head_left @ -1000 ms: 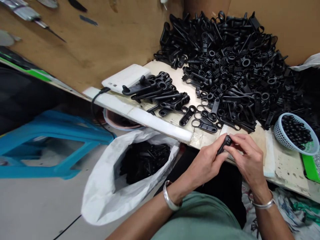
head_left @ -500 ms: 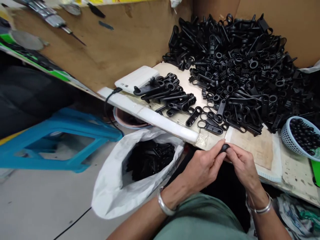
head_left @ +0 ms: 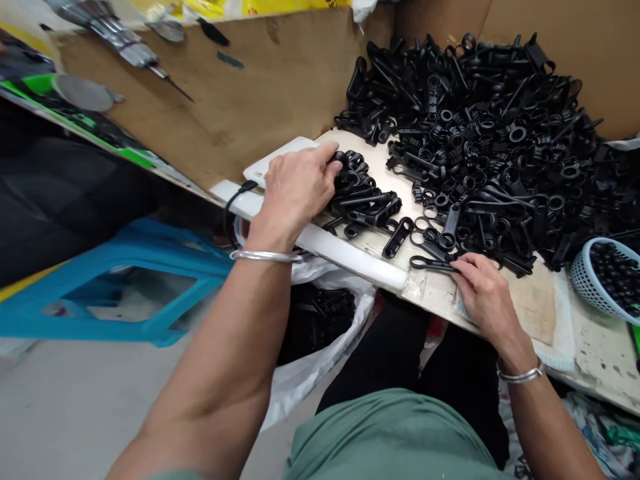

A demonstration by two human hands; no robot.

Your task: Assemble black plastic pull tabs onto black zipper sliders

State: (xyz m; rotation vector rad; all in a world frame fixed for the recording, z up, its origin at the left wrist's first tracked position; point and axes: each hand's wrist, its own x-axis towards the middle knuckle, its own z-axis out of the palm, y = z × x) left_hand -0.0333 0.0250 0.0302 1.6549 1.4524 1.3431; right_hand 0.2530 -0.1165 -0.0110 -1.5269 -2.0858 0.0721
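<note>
My left hand [head_left: 295,187] reaches out to a small stack of black plastic parts [head_left: 367,200] at the left of the table, its fingers curled on the top pieces. My right hand [head_left: 480,293] rests near the table's front edge, fingertips pinching a flat black ring-ended part [head_left: 430,264]. A large heap of the same black parts [head_left: 490,140] fills the back of the table.
A white bag [head_left: 320,353] with black parts hangs below the table edge. A white box [head_left: 273,163] with a black cable sits beside the stack. A small basket of black beads [head_left: 607,277] stands at right. A blue stool [head_left: 125,287] is at left.
My hands were together holding one small black part. Now my left hand has reached out to the stack at left, and my right hand has moved forward to a part on the table.
</note>
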